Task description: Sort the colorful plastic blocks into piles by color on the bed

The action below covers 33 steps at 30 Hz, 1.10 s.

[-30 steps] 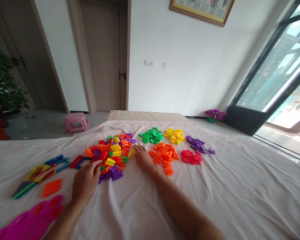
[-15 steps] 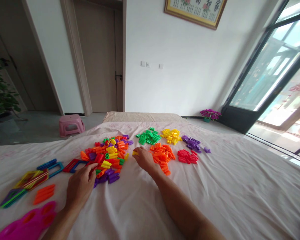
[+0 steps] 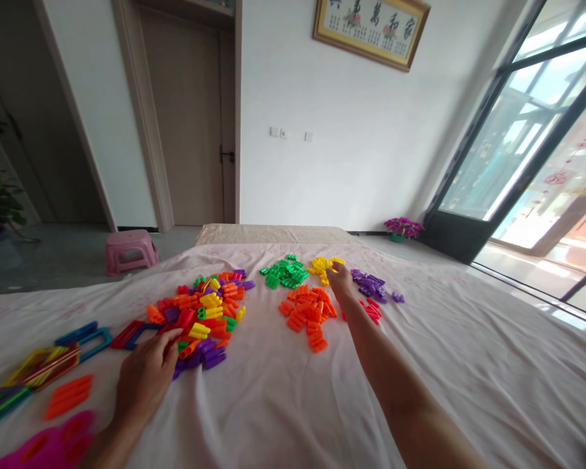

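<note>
My left hand is at the near left edge of a mixed pile of plastic building blocks. Its fingers are closed on a red block, partly hidden by the fingertips. My right hand reaches forward to a heap of yellow blocks. The fingers of that hand are bent together at the heap's right side, around a yellow block that they largely hide. Sorted heaps lie nearby: green blocks, orange blocks, purple blocks and red blocks, the last partly behind my right forearm.
On the left lie flat coloured frame pieces, a joined orange piece and a pink plastic item. A wrinkled pale cloth covers the surface. Beyond it stand a pink stool and a potted flower.
My right hand has carried a yellow block from beside the mixed pile, forward and right, to the yellow heap. My left hand stays at the mixed pile. The view has shifted slightly.
</note>
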{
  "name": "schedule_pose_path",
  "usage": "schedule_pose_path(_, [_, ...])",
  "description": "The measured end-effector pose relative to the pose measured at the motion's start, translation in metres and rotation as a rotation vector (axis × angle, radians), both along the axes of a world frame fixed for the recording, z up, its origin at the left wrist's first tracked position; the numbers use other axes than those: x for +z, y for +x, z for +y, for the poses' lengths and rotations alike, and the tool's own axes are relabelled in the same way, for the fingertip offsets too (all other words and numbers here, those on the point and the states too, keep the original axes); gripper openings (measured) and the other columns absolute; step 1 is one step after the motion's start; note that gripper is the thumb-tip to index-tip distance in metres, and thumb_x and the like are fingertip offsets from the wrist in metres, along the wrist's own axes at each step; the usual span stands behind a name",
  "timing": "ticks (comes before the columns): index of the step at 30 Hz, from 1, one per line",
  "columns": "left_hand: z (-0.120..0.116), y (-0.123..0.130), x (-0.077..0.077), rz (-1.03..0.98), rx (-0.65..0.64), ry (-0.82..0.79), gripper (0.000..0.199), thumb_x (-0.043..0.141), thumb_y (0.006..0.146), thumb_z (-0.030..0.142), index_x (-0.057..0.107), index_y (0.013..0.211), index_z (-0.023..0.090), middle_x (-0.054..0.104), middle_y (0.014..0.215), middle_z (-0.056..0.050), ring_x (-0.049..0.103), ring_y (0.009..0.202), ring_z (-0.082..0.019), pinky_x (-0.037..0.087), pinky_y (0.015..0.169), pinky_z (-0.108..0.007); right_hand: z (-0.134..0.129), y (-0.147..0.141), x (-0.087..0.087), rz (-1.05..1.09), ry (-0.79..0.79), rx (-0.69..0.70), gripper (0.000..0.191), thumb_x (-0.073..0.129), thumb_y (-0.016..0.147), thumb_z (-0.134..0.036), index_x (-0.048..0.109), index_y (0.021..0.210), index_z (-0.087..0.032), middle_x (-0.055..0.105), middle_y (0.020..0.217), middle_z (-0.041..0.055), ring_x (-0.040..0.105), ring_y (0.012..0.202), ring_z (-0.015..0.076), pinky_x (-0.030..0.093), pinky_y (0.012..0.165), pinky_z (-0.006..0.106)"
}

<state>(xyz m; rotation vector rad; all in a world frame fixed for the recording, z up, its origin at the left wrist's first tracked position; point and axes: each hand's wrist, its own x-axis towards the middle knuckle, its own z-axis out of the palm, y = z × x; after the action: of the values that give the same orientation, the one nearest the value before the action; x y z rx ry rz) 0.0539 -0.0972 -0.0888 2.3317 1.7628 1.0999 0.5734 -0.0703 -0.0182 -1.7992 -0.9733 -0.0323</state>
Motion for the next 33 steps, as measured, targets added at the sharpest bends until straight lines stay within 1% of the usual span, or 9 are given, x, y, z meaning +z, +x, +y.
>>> schedule_pose_path(3, [0.000, 0.000, -0.001, 0.000, 0.002, 0.003, 0.042, 0.042, 0.098, 0.039, 0.074, 0.119, 0.021, 0.083, 0.114, -0.008, 0.076, 0.103, -0.025, 0.055, 0.089, -0.037, -0.002, 0.004, -0.004, 0.081, 0.005, -0.021, 0.044, 0.061, 0.080, -0.020, 0.075, 0.121, -0.013, 0.077, 0.123, 0.0163, 0.073, 0.110, 0.0259, 0.056, 0.101, 0.041])
schedule_pose_path(6, [-0.001, 0.001, 0.001, 0.000, 0.004, 0.001, 0.041, 0.042, 0.098, 0.039, 0.074, 0.119, 0.022, 0.083, 0.114, -0.007, 0.076, 0.103, -0.025, 0.055, 0.089, -0.037, -0.005, -0.017, -0.015, 0.167, 0.046, 0.094, 0.041, 0.058, 0.079, -0.018, 0.077, 0.115, -0.014, 0.079, 0.115, 0.0131, 0.076, 0.097, 0.0231, 0.059, 0.093, 0.039])
schedule_pose_path(9, [-0.002, 0.001, 0.004, -0.005, 0.003, -0.006, 0.041, 0.042, 0.098, 0.038, 0.074, 0.118, 0.021, 0.083, 0.114, -0.008, 0.076, 0.102, -0.025, 0.055, 0.087, -0.036, -0.011, -0.059, -0.023, 0.135, 0.066, 0.251, 0.037, 0.055, 0.080, -0.018, 0.078, 0.109, -0.017, 0.080, 0.104, 0.0084, 0.076, 0.090, 0.0222, 0.061, 0.086, 0.038])
schedule_pose_path(13, [-0.004, 0.002, 0.007, -0.005, 0.005, -0.003, 0.040, 0.043, 0.097, 0.036, 0.075, 0.117, 0.022, 0.083, 0.113, -0.007, 0.076, 0.101, -0.024, 0.055, 0.087, -0.035, -0.026, -0.131, -0.026, -0.078, 0.007, 0.511, 0.033, 0.056, 0.084, -0.014, 0.080, 0.106, -0.021, 0.080, 0.105, 0.0070, 0.074, 0.097, 0.0229, 0.059, 0.091, 0.037])
schedule_pose_path(17, [-0.005, 0.003, 0.008, 0.000, 0.012, 0.013, 0.039, 0.044, 0.096, 0.035, 0.075, 0.116, 0.023, 0.083, 0.113, -0.006, 0.076, 0.102, -0.024, 0.054, 0.089, -0.036, -0.041, -0.190, -0.026, -0.255, -0.090, 0.760, 0.046, 0.052, 0.093, -0.012, 0.071, 0.133, -0.024, 0.074, 0.128, 0.0086, 0.073, 0.108, 0.0218, 0.058, 0.097, 0.036])
schedule_pose_path(20, [-0.005, 0.003, 0.009, -0.003, 0.013, 0.002, 0.039, 0.044, 0.096, 0.035, 0.075, 0.116, 0.022, 0.083, 0.113, -0.006, 0.076, 0.103, -0.023, 0.055, 0.089, -0.035, -0.045, -0.217, -0.029, -0.348, -0.171, 0.868, 0.057, 0.055, 0.095, -0.012, 0.058, 0.150, -0.026, 0.061, 0.152, 0.0089, 0.067, 0.126, 0.0237, 0.055, 0.105, 0.037])
schedule_pose_path(23, [-0.006, 0.004, 0.010, -0.004, 0.003, -0.003, 0.040, 0.044, 0.096, 0.035, 0.075, 0.116, 0.021, 0.083, 0.114, -0.006, 0.076, 0.103, -0.023, 0.055, 0.089, -0.035, -0.043, -0.229, -0.032, -0.390, -0.232, 0.904, 0.048, 0.057, 0.098, -0.013, 0.064, 0.143, -0.028, 0.064, 0.148, 0.0071, 0.064, 0.130, 0.0236, 0.051, 0.110, 0.036])
schedule_pose_path(27, [-0.005, 0.004, 0.011, -0.015, 0.005, 0.019, 0.037, 0.046, 0.094, 0.034, 0.076, 0.113, 0.023, 0.084, 0.111, -0.005, 0.077, 0.100, -0.022, 0.055, 0.086, -0.033, -0.040, -0.230, -0.032, -0.401, -0.259, 0.879, 0.027, 0.059, 0.101, -0.019, 0.074, 0.122, -0.025, 0.074, 0.124, 0.0068, 0.070, 0.114, 0.0216, 0.053, 0.102, 0.031])
schedule_pose_path(33, [-0.005, 0.004, 0.009, -0.010, 0.014, 0.026, 0.038, 0.044, 0.095, 0.036, 0.076, 0.113, 0.023, 0.083, 0.110, -0.006, 0.076, 0.099, -0.023, 0.055, 0.086, -0.034, -0.044, -0.222, -0.033, -0.442, -0.294, 0.875, 0.020, 0.063, 0.101, -0.023, 0.077, 0.115, -0.024, 0.076, 0.116, 0.0075, 0.071, 0.108, 0.0225, 0.053, 0.094, 0.030])
